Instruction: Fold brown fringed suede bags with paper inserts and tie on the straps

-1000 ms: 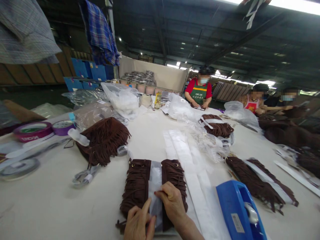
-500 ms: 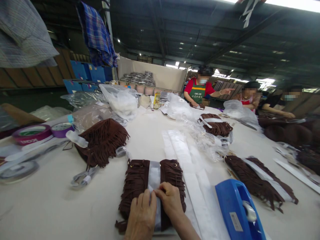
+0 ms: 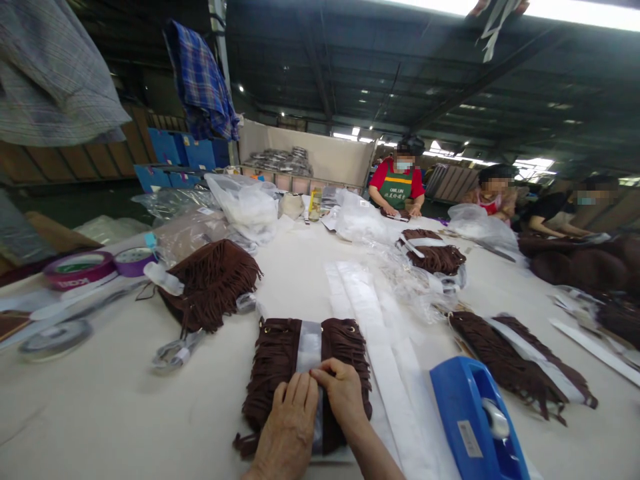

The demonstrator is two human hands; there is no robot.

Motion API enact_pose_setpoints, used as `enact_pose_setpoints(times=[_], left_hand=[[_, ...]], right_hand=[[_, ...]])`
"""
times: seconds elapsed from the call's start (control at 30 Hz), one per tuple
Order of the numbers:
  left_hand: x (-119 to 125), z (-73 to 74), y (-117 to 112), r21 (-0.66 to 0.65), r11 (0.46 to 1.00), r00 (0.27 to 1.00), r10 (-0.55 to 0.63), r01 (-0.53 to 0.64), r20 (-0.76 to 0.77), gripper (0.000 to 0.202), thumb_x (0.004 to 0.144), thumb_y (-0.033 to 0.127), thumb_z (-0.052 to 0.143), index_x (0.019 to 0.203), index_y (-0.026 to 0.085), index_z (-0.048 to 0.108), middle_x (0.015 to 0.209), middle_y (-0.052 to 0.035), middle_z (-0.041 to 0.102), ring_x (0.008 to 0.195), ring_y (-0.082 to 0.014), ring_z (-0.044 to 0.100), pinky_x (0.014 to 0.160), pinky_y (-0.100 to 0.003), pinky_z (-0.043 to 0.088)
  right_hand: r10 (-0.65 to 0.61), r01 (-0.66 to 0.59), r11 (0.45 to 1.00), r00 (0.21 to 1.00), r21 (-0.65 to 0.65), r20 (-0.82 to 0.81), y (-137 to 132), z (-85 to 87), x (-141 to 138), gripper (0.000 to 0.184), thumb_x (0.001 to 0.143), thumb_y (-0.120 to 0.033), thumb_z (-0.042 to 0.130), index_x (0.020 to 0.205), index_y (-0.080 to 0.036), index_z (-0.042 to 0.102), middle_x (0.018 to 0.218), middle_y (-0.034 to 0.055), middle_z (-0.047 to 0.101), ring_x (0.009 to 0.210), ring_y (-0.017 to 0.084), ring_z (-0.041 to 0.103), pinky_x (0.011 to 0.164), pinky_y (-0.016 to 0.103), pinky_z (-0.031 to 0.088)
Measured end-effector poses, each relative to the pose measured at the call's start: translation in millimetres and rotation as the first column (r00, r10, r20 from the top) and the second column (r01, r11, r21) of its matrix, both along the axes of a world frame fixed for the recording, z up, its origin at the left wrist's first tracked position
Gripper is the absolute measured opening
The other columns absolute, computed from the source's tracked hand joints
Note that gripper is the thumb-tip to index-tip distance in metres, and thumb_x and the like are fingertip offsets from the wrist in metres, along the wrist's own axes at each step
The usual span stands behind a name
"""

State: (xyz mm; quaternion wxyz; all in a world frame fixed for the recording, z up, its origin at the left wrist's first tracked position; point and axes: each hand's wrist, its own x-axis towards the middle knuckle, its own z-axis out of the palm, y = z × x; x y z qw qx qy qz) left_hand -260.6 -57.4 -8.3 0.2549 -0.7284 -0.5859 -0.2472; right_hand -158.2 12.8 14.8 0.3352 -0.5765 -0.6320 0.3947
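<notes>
A brown fringed bag (image 3: 273,373) lies flat on the white table right in front of me, with a white paper band (image 3: 309,347) running down its middle. My left hand (image 3: 289,430) lies on the band and the fringe, fingers stretched forward. My right hand (image 3: 344,395) rests beside it, fingertips pressed down on the band. Neither hand lifts anything.
A blue tape dispenser (image 3: 477,423) stands at my right. White paper strips (image 3: 373,320) lie beside the bag. More fringed bags (image 3: 213,283) (image 3: 515,363), tape rolls (image 3: 77,270) and plastic bags (image 3: 247,200) cover the table. Other people (image 3: 399,183) work at the far side.
My left hand has slid forward up the band until its fingers lie next to my right fingertips. The right hand has barely moved. A far worker lowered a pointing arm.
</notes>
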Motion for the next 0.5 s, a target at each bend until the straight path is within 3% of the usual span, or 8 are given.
enact_pose_setpoints(times=[0.5], left_hand=[[-0.8, -8.4, 1.3, -0.083, 0.996, 0.997, 0.036, -0.041, -0.067, 0.041, 0.073, 0.012, 0.044, 0.112, 0.012, 0.058, 0.116, -0.0085, 0.059, 0.105, -0.0213, 0.047, 0.085, -0.036, 0.037]], right_hand=[[-0.106, 0.111, 0.993, 0.985, 0.028, -0.135, 3.3, -6.2, -5.0, 0.015, 0.066, -0.030, 0.062, 0.056, -0.019, 0.060, 0.056, -0.0012, 0.059, 0.058, 0.015, 0.052, 0.058, 0.025, 0.039]])
